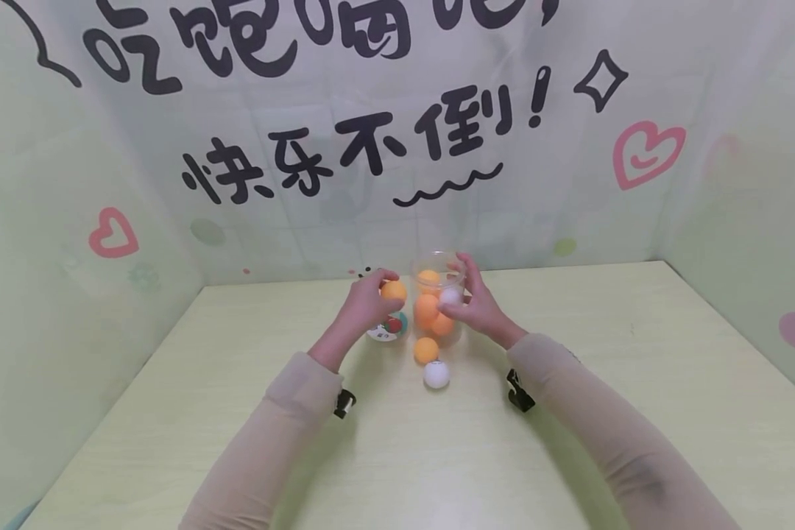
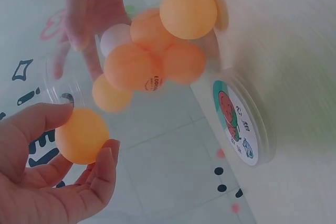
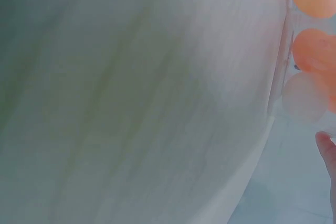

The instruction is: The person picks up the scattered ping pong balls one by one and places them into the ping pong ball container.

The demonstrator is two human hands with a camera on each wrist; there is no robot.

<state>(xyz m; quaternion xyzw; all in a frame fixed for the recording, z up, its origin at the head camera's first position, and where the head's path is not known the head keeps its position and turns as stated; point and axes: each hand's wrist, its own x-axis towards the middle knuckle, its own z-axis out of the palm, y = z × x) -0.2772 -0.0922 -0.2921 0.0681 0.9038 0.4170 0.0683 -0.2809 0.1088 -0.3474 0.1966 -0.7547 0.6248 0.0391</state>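
Observation:
My left hand (image 1: 366, 303) pinches an orange ping-pong ball (image 1: 394, 292) between thumb and fingers, just left of a clear plastic jar (image 1: 419, 333). The same ball (image 2: 82, 136) shows close up in the left wrist view, near the jar's open end. On the jar's other side, my right hand (image 1: 480, 305) grips its wall. Inside the jar are several orange balls (image 1: 427, 312) and a white ball (image 1: 450, 297). In the right wrist view only a fingertip (image 3: 326, 145) of that hand appears, beside the jar.
A round lid (image 1: 387, 326) with a watermelon label lies left of the jar, partly behind my left hand. In front of the jar, a loose orange ball (image 1: 426, 350) and a white ball (image 1: 436, 375) rest on the table (image 1: 424, 464). A printed curtain (image 1: 324, 228) hangs behind.

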